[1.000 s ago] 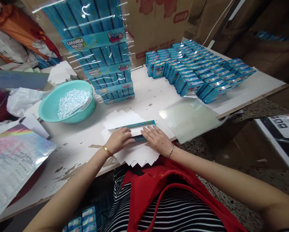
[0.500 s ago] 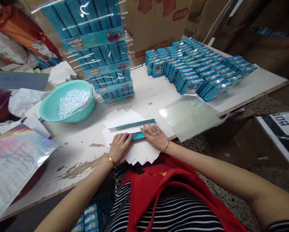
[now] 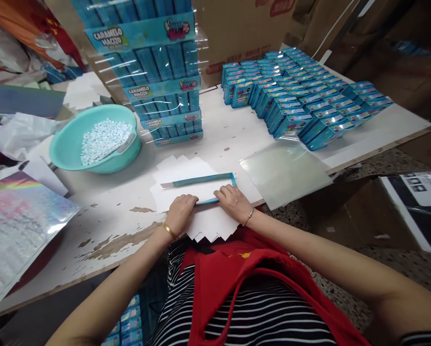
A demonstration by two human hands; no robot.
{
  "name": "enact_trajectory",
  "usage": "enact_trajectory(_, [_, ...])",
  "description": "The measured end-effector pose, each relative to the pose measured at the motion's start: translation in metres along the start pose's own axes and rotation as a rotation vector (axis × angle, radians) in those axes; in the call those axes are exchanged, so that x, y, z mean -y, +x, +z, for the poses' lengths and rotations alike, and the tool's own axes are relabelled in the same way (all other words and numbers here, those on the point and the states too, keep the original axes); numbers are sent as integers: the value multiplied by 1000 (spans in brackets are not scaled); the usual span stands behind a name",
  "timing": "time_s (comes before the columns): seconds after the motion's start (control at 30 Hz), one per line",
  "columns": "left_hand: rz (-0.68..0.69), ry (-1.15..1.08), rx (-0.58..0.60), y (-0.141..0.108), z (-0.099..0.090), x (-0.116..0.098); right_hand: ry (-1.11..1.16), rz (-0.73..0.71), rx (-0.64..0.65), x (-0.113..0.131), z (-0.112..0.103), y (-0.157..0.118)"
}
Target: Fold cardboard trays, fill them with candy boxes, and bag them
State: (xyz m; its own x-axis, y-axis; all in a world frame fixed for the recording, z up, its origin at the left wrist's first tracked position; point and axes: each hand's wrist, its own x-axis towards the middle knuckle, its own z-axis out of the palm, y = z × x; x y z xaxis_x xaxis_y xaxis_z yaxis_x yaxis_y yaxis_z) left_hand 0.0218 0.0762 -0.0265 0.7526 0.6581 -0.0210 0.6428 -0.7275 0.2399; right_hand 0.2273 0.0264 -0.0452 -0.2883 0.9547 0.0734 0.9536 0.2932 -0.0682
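On the white sheets (image 3: 184,166), blue card frame (image 3: 203,179); left hand (image 3: 182,211) at its seven o'clock, right hand (image 3: 233,204) at four, fingers pinched narrow on its near edge. Step, probably: creasing that edge; next move calls for even pressure.

The blue strip (image 3: 204,179) looks like thin, smooth card, and the white sheets (image 3: 210,223) under it look like flat, dull paper. The table (image 3: 215,149) has a smooth white top, but it is peeling in rough brown patches. The bowl (image 3: 119,165) is smooth plastic with a soft shine. Clear, crinkly plastic that catches the light covers the tall stack of boxes (image 3: 143,36). The small boxes (image 3: 290,126) look like glossy card. The see-through sheet (image 3: 285,170) is slick, shiny plastic. The big carton (image 3: 240,29) is dull brown cardboard. The apron (image 3: 213,298) is soft red cloth, and both bracelets (image 3: 169,231) are shiny metal.
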Motion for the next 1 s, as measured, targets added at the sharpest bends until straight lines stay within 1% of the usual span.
enact_trajectory(0.07, [-64, -87, 43, 5, -4, 2, 39, 19, 14, -1, -1, 2])
enact_trajectory(0.13, [-72, -170, 86, 12, -9, 7, 80, 42, 39, -3, -1, 4])
enact_trajectory(0.23, [-12, -244, 154, 22, -15, 17, 144, 62, 110, -7, -5, 10])
enact_trajectory(0.37, [80, -274, 276, 36, -20, 29, 211, 59, 245, -11, -17, 19])
enact_trajectory(0.5, [65, -276, 379, 49, -26, 29, 218, 30, 368, -14, -28, 26])
enact_trajectory(0.63, [35, -267, 433, 53, -29, 23, 225, 6, 427, -19, -31, 31])
enact_trajectory(0.73, [1, -262, 381, 44, -27, 16, 259, -12, 449, -22, -29, 32])
enact_trajectory(0.8, [-44, -268, 290, 35, -25, 11, 264, -23, 429, -22, -27, 30])
enact_trajectory(0.9, [-108, -264, 142, 21, -23, 5, 254, -53, 342, -21, -23, 23])
enact_trajectory(0.93, [-109, -257, 109, 19, -22, 5, 262, -60, 308, -22, -21, 21])
enact_trajectory(1.0, [-68, -235, 90, 16, -20, 6, 311, -70, 243, -25, -18, 17])
